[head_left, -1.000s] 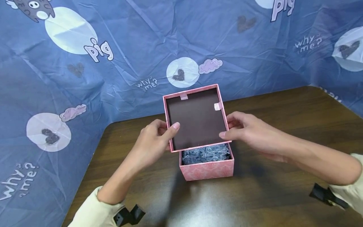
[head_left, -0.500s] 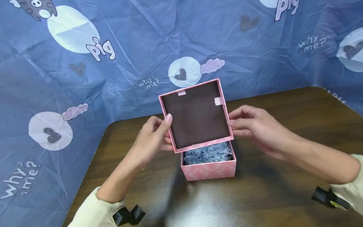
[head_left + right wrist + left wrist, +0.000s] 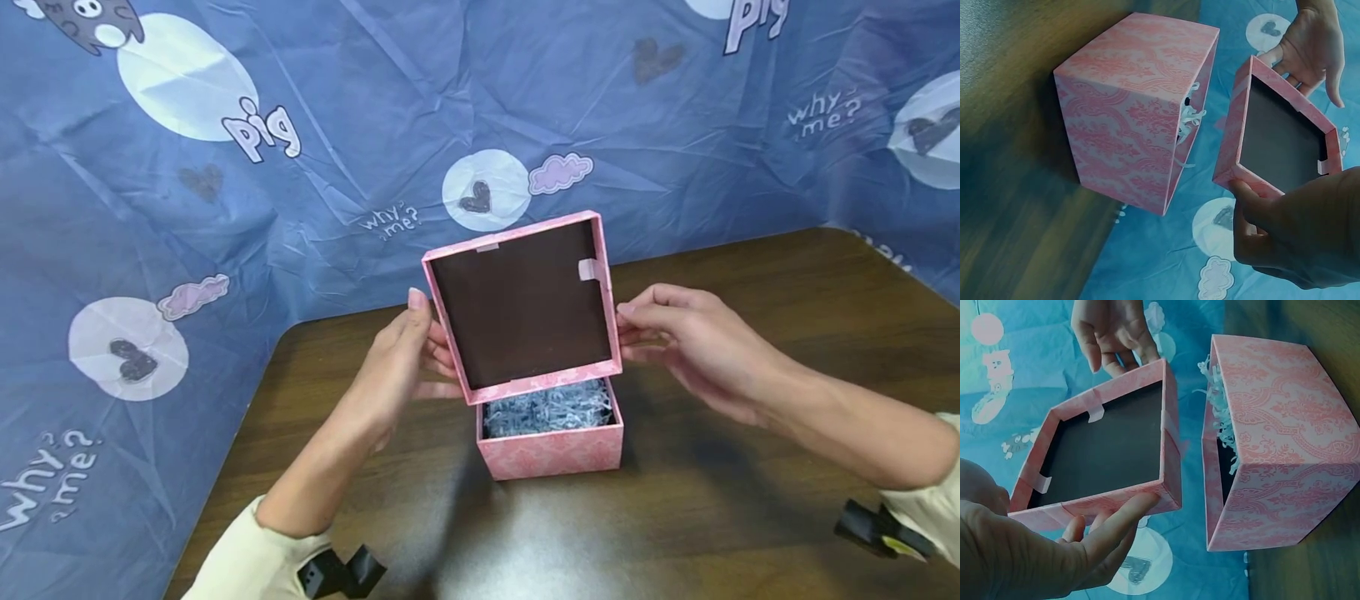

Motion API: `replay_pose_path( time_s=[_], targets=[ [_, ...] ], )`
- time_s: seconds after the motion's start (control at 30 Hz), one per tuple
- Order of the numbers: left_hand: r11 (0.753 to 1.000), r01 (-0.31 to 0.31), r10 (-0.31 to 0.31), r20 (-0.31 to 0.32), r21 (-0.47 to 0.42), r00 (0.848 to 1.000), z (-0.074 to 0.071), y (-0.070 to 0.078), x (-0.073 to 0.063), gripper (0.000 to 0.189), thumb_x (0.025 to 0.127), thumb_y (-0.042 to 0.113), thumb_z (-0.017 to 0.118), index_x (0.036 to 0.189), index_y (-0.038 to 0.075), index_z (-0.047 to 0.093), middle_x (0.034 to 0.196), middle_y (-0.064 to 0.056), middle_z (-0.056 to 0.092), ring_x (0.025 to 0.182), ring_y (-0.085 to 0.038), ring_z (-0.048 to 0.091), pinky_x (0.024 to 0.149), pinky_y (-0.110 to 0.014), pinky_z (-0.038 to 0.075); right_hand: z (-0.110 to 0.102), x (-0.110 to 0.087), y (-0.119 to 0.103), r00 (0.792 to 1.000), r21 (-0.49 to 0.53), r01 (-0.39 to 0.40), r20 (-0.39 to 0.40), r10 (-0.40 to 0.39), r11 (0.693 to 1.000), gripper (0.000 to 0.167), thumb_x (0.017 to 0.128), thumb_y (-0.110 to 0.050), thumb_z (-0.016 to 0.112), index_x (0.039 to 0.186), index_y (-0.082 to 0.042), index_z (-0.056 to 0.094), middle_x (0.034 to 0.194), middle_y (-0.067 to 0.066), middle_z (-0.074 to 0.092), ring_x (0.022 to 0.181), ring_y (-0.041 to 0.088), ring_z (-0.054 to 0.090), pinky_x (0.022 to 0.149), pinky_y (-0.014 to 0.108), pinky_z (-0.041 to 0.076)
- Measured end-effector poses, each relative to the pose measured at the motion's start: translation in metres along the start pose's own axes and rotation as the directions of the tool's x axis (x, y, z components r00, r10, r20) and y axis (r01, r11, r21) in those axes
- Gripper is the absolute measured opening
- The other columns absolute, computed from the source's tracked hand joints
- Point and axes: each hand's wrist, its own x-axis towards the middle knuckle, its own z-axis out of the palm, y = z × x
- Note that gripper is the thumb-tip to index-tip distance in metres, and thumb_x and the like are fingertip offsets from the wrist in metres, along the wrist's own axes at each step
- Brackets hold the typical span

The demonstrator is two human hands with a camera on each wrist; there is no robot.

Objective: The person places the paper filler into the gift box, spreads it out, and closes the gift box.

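A pink patterned box lid is held up in the head view, tilted so its dark inside faces me, two pale tabs on its inner walls. The fingers of my left hand lie fairly straight against its left side, the thumb raised off the edge. At the right edge my right hand pinches the lid with thumb and curled fingers. Below and partly behind the lid stands the matching box, uncovered, filled with pale blue shredded paper. In the left wrist view the lid is apart from the box.
The box stands on a dark brown wooden table. Behind and to the left hangs a blue printed cloth. Each forearm wears a black camera mount, one at the left sleeve and one at the right.
The lid has tipped more upright and shifted slightly right. My left thumb has come off its inner face to the outside; my right thumb has also drawn back to the outer edge.
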Motion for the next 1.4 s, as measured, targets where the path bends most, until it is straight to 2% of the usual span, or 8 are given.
replay_pose_path(
  time_s=[0.23,0.4,0.63,0.7,0.93,1.17,1.3,1.4],
  targets=[
    [1.000,-0.021,0.021,-0.023,-0.003,0.999,0.000,-0.003,0.001,0.064,0.102,0.052,0.021,0.095,-0.004,0.050,0.079,-0.013,0.055,0.072,-0.024,0.061,0.073,-0.047,0.056,0.000,0.000,0.003,1.000,0.029,0.021,-0.016,-0.020,0.999,0.017,0.098,-0.014,0.054,0.093,0.000,0.061,0.097,0.010,0.062,0.094,0.023,0.061,0.089,0.033,0.050],
    [0.999,-0.029,0.028,-0.021,-0.016,0.999,0.000,-0.005,0.002,0.065,0.102,0.052,0.023,0.097,-0.005,0.052,0.079,-0.015,0.058,0.073,-0.024,0.062,0.075,-0.047,0.056,0.001,0.001,0.005,0.999,0.032,0.042,-0.019,-0.042,0.999,0.017,0.098,-0.015,0.055,0.091,-0.001,0.062,0.097,0.008,0.063,0.095,0.023,0.061,0.091,0.033,0.049],
    [0.998,-0.038,0.038,-0.013,-0.042,0.999,0.001,-0.009,0.004,0.052,0.106,0.037,0.030,0.115,-0.004,0.058,0.101,-0.021,0.064,0.084,-0.025,0.065,0.078,-0.046,0.055,0.000,0.003,0.009,0.999,0.011,0.052,-0.009,-0.052,0.999,0.018,0.099,-0.011,0.050,0.089,-0.002,0.062,0.098,0.008,0.065,0.098,0.022,0.061,0.094,0.036,0.047],
    [0.998,-0.043,0.043,-0.008,-0.047,0.999,0.001,-0.011,0.004,0.049,0.106,0.034,0.031,0.118,-0.004,0.058,0.103,-0.022,0.064,0.086,-0.026,0.065,0.079,-0.046,0.055,0.000,0.003,0.010,0.998,0.006,0.058,-0.011,-0.058,0.998,0.018,0.099,-0.010,0.049,0.089,-0.002,0.062,0.098,0.008,0.065,0.098,0.022,0.061,0.094,0.036,0.047],
    [0.997,-0.069,0.070,0.008,-0.042,0.998,0.001,-0.013,0.004,0.046,0.104,0.031,0.032,0.115,-0.006,0.058,0.097,-0.021,0.062,0.086,-0.028,0.063,0.080,-0.045,0.055,0.000,0.004,0.010,0.998,-0.006,0.050,-0.023,-0.050,0.999,0.020,0.100,-0.009,0.046,0.088,-0.002,0.061,0.100,0.008,0.062,0.100,0.023,0.060,0.094,0.035,0.047],
    [0.995,-0.084,0.084,-0.008,-0.052,0.996,0.002,-0.013,0.003,0.043,0.105,0.030,0.032,0.123,-0.003,0.052,0.117,-0.019,0.055,0.106,-0.032,0.059,0.091,-0.042,0.050,0.002,0.002,0.008,0.998,-0.039,0.056,-0.013,-0.057,0.998,0.020,0.101,-0.010,0.045,0.094,0.001,0.059,0.107,0.012,0.060,0.105,0.026,0.060,0.099,0.036,0.043],
    [0.991,-0.121,0.119,-0.037,-0.050,0.992,0.003,-0.013,0.003,0.040,0.106,0.031,0.032,0.116,-0.004,0.048,0.122,-0.019,0.051,0.116,-0.031,0.056,0.099,-0.039,0.045,0.004,0.002,0.008,0.998,-0.046,0.055,-0.024,-0.056,0.997,0.017,0.100,-0.009,0.046,0.098,0.003,0.057,0.109,0.011,0.061,0.108,0.024,0.060,0.105,0.038,0.038],
    [0.990,-0.132,0.128,-0.076,-0.047,0.989,0.003,-0.013,0.003,0.037,0.106,0.030,0.032,0.110,-0.003,0.046,0.123,-0.016,0.051,0.119,-0.027,0.055,0.102,-0.035,0.042,0.005,0.003,0.008,0.997,-0.057,0.044,-0.054,-0.047,0.997,0.015,0.100,-0.009,0.047,0.098,0.002,0.057,0.109,0.008,0.059,0.108,0.020,0.057,0.104,0.035,0.038]
  ],
)
